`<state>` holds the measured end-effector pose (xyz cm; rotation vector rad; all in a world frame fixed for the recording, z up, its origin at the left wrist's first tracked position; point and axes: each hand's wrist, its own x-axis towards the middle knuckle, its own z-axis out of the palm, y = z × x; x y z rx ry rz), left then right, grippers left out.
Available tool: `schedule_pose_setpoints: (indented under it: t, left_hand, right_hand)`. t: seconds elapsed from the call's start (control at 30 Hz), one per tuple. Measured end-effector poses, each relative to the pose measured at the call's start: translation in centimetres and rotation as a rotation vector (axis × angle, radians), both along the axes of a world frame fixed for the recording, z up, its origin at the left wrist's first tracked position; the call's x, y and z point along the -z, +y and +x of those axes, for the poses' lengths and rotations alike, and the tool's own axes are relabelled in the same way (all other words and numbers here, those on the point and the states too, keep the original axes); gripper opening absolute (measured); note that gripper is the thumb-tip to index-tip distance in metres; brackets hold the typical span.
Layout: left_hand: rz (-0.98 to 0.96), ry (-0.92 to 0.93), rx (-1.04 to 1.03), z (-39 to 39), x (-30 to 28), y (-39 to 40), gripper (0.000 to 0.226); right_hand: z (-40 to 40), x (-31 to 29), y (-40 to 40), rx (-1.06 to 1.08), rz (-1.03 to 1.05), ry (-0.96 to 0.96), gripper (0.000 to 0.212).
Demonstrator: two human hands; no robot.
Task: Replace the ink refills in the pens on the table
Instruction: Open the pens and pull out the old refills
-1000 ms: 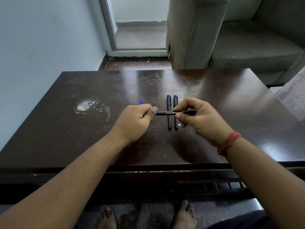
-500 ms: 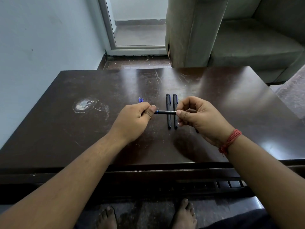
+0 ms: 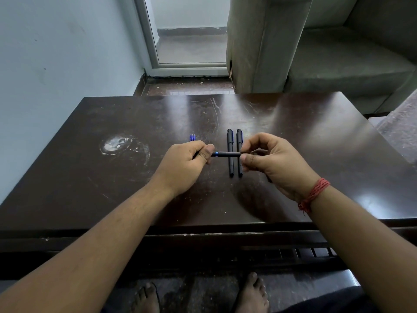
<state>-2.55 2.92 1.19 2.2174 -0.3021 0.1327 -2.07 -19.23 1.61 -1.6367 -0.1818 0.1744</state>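
Head view: both hands raised just above dark scratched surface (image 3: 293,123), sharing one black pen (image 3: 226,154) held crosswise. Left hand (image 3: 187,163) clenched on pen's blue-ringed end; right hand (image 3: 270,161) pinches opposite end between thumb and forefinger, red thread (image 3: 314,194) at wrist. Two more black pens (image 3: 234,141) lie side by side beneath, pointing away. Blue refills (image 3: 192,137) rest on surface, partly hidden behind left hand.
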Motion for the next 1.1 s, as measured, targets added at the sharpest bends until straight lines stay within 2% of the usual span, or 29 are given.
schedule_pose_setpoints:
  t: [0.07, 0.13, 0.2, 0.27, 0.4, 0.43, 0.53, 0.63, 0.77, 0.93, 1.1]
  left_hand:
    - [-0.002, 0.000, -0.001, 0.0, 0.0, 0.0, 0.040]
    - [-0.003, -0.004, 0.002, 0.0, 0.0, 0.0, 0.040]
    - [0.002, -0.004, 0.008, 0.0, 0.1, 0.0, 0.039]
    - [0.008, -0.004, 0.011, 0.0, 0.1, 0.0, 0.039]
    - [-0.002, 0.005, 0.005, 0.1, 0.0, 0.1, 0.037]
    - [-0.001, 0.006, 0.006, 0.1, 0.0, 0.1, 0.037]
    - [0.000, 0.005, 0.005, 0.1, 0.0, 0.1, 0.037]
    - [0.007, -0.001, 0.009, 0.0, 0.1, 0.0, 0.037]
    - [0.019, -0.007, 0.020, -0.1, 0.2, -0.2, 0.037]
    - [0.010, -0.004, -0.002, -0.1, 0.1, 0.0, 0.038]
    - [0.005, 0.001, -0.005, 0.0, 0.1, 0.1, 0.037]
  right_hand:
    - [0.0, 0.0, 0.1, 0.010, 0.011, -0.001, 0.014]
    - [-0.1, -0.2, 0.3, 0.036, -0.003, -0.007, 0.003]
    - [-0.1, -0.3, 0.5, 0.055, -0.076, 0.004, 0.018]
    - [0.0, -0.3, 0.6, 0.040, -0.112, 0.017, 0.023]
    - [0.0, -0.2, 0.3, 0.006, -0.045, -0.007, 0.005]
    - [0.0, -0.1, 0.1, -0.001, -0.042, -0.015, 0.004]
    - [0.2, 0.0, -0.2, 0.002, -0.074, -0.045, 0.017]
    - [0.0, -0.2, 0.2, 0.013, -0.154, -0.090, 0.005]
    - [0.0, -0.3, 0.7, 0.012, -0.247, -0.055, 0.022]
    - [0.0, -0.5, 0.1, -0.001, -0.146, -0.088, 0.002]
    - [0.1, -0.4, -0.4, -0.009, -0.086, -0.093, 0.014]
